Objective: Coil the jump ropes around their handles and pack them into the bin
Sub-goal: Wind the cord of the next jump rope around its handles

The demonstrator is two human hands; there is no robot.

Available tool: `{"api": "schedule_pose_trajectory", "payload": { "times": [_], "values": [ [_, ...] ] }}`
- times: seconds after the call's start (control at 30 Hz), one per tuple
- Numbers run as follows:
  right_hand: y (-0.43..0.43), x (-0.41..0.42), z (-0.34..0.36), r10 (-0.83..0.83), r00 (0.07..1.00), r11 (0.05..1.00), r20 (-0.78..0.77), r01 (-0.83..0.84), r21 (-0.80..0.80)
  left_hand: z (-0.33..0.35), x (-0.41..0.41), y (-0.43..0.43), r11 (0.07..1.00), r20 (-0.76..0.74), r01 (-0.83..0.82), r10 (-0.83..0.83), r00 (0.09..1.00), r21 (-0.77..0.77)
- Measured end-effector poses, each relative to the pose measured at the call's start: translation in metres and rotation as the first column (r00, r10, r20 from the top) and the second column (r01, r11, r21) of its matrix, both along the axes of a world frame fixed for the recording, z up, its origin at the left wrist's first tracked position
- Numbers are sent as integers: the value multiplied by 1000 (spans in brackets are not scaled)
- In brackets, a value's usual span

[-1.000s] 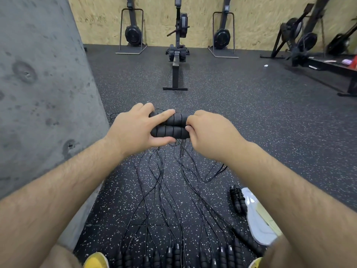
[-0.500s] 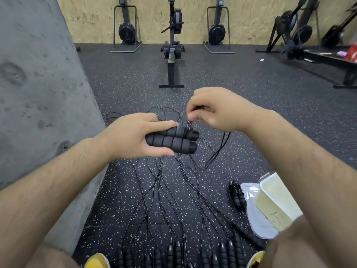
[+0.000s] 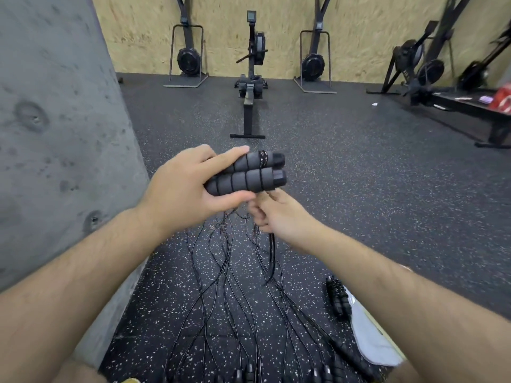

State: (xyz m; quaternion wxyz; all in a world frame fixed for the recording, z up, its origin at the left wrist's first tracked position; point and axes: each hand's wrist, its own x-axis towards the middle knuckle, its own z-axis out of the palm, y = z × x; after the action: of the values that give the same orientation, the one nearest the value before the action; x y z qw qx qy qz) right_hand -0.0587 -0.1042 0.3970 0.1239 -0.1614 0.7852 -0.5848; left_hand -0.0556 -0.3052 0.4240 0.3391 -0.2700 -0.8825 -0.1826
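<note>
The left hand (image 3: 188, 189) is gripping a pair of foam handles (image 3: 246, 176), holding them side by side above the floor (image 3: 359, 189). Its thumb is curling under the lower one, its fingers are lying over the upper one, and the capped ends are pointing right. A few turns of thin black rope (image 3: 262, 158) are sitting around the upper handle near its cap. The right hand (image 3: 279, 219) is working just below the handles, touching the left thumb. Its fingers are clenching round the rope, which is trailing down out of the fist toward the floor.

Beneath both hands, more ropes (image 3: 235, 294) are lying stretched out on the floor in loose, crossing lines. They are running toward the camera, and their grips (image 3: 249, 373) are lining up along the bottom edge of the view. To their right a coiled rope (image 3: 336, 299) is lying on the floor, wound tight around its own handles. It is sitting just beside a pale flat piece (image 3: 373, 346) that may be the bin's lid; the right forearm is covering most of it.

A concrete wall (image 3: 55, 134) is rising on the left. A rower (image 3: 253, 78) is standing on the floor straight ahead, well apart from the hands. Other machines (image 3: 312, 62) are lining the board wall (image 3: 359, 29) behind it
</note>
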Motion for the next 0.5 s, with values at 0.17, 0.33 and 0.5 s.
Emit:
{"api": "schedule_pose_trajectory", "payload": {
  "times": [0.17, 0.33, 0.5],
  "values": [
    [-14, 9, -5, -10, 984, 978, -180, 47, 204, -1, -9, -13, 978, -13, -185, 185, 983, -94],
    [-9, 16, 3, -3, 1000, 968, -7, 5, 250, -4, -11, -17, 943, -26, -277, 277, 961, -187],
    [-9, 19, 11, -58, 969, 894, -241, 157, 419, -6, -14, -18, 926, -10, -330, 334, 943, -185]
  ]
}}
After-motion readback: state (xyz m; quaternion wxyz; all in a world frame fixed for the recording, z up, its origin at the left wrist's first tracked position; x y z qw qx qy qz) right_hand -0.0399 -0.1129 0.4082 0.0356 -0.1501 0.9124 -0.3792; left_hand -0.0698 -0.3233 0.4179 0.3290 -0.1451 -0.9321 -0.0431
